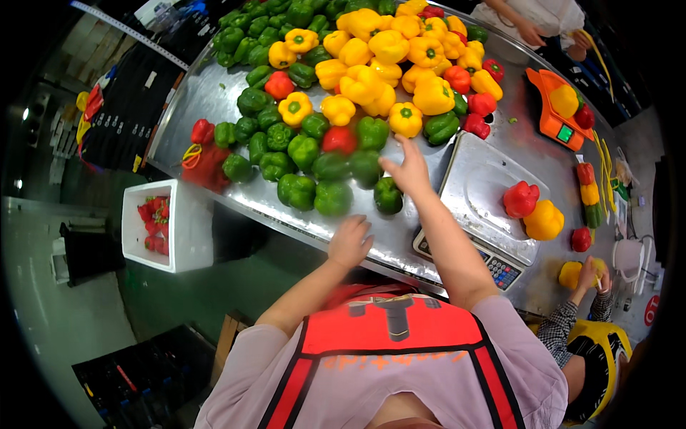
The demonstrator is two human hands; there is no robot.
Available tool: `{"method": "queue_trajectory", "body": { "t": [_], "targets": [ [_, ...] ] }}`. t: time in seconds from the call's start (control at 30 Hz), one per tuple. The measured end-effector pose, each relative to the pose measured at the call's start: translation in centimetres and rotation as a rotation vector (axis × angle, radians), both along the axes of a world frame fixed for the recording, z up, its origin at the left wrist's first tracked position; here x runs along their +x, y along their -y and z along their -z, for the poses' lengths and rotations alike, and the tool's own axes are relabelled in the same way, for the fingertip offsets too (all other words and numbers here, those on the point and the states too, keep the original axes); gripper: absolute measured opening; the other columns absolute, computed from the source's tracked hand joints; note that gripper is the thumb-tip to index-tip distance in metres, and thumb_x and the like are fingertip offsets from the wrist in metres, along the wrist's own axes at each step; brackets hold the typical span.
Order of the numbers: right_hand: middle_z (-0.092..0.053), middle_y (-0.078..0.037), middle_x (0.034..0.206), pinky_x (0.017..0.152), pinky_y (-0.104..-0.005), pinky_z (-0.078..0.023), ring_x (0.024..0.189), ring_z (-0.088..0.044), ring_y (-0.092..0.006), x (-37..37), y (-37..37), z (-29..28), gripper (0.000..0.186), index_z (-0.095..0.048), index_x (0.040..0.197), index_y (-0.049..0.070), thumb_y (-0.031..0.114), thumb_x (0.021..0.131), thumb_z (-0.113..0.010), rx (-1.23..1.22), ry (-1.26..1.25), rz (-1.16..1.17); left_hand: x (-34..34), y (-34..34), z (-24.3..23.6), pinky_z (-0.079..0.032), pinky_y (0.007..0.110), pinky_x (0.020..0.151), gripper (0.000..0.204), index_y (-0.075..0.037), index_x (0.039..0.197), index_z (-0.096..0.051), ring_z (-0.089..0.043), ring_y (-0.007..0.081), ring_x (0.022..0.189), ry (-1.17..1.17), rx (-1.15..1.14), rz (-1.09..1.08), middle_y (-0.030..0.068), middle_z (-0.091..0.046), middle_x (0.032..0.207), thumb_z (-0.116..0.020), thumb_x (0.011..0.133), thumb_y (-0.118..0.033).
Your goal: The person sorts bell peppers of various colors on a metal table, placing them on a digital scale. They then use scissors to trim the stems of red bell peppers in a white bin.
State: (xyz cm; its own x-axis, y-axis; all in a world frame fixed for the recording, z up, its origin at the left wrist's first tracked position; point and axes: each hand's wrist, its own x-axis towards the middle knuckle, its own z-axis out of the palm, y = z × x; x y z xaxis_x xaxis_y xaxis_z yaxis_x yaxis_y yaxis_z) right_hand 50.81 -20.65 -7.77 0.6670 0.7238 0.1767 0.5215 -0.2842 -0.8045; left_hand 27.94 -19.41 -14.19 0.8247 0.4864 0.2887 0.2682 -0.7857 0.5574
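Bell peppers cover much of a metal table (264,214). My right hand (409,168) reaches over it with fingers apart, holding nothing. Its fingertips are by a yellow bell pepper (406,119), and beside the palm lies a dark green bell pepper (388,195). At the table's near edge my left hand (350,242) hovers with loosely bent, parted fingers and nothing in it. The closest thing to it is a green bell pepper (333,198), partly blurred. A red bell pepper (339,140) sits among the green ones.
Right of my arm, a weighing scale (493,186) carries a red and a yellow pepper. Farther right is an orange scale (554,107). A white foam box (193,225) with red peppers stands at left. Co-workers' hands show at top right (532,32) and lower right, the latter holding a yellow pepper (570,274).
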Motion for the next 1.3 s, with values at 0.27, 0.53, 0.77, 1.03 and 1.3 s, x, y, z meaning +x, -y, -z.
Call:
{"method": "queue_trajectory", "body": {
  "t": [0.27,0.53,0.77,1.03,1.3],
  "targets": [
    [-0.055,-0.02,0.121,0.094,-0.0421,-0.044,0.111,-0.052,-0.0362,2.6,-8.3,1.1,0.071,-0.049,0.129,0.004,0.044,0.074,-0.071,-0.343,0.142,0.067,0.3,0.1,0.1,-0.045,0.041,0.094,0.027,-0.005,0.098,-0.061,-0.053,0.0322,0.11,-0.021,0.007,-0.007,0.013,-0.058,0.113,-0.067,0.074,-0.015],
    [-0.056,-0.013,0.112,0.084,-0.0449,-0.047,0.11,-0.051,-0.0312,0.5,-8.9,-2.0,0.05,-0.061,0.108,0.009,0.035,0.068,-0.076,-0.533,0.512,-0.087,0.5,0.2,-0.6,-0.047,0.04,0.09,0.027,-0.005,0.094,-0.062,-0.055,0.0311,0.105,0.017,0.032,-0.047,0.0114,-0.059,0.108,-0.07,0.07,-0.013],
    [-0.054,-0.014,0.119,0.089,-0.0414,-0.046,0.112,-0.051,-0.0307,-7.7,-13.3,-1.1,0.072,-0.047,0.131,0.013,0.031,0.068,-0.077,-0.155,0.426,-0.45,0.3,0.0,-0.3,-0.046,0.04,0.09,0.028,-0.005,0.097,-0.06,-0.053,0.0303,0.109,-0.021,0.001,-0.026,0.0112,-0.058,0.11,-0.068,0.072,-0.015],
    [-0.052,-0.014,0.113,0.091,-0.0404,-0.044,0.108,-0.048,-0.0319,-7.9,-14.5,0.1,0.08,-0.046,0.133,0.018,0.031,0.062,-0.08,-0.124,0.309,-0.455,0.2,0.2,-0.1,-0.046,0.041,0.089,0.028,-0.005,0.096,-0.059,-0.053,0.0304,0.11,0.005,0.011,-0.076,0.0114,-0.058,0.111,-0.068,0.072,-0.017],
    [-0.049,-0.015,0.128,0.096,-0.0357,-0.043,0.116,-0.05,-0.0267,-3.4,-3.9,-9.4,0.083,-0.04,0.135,0.003,0.023,0.066,-0.082,0.363,-0.403,-0.329,0.2,0.0,-0.5,-0.044,0.042,0.092,0.028,-0.005,0.096,-0.06,-0.053,0.0331,0.109,-0.045,-0.026,-0.029,0.0144,-0.057,0.112,-0.068,0.074,-0.019]
  ]
}}
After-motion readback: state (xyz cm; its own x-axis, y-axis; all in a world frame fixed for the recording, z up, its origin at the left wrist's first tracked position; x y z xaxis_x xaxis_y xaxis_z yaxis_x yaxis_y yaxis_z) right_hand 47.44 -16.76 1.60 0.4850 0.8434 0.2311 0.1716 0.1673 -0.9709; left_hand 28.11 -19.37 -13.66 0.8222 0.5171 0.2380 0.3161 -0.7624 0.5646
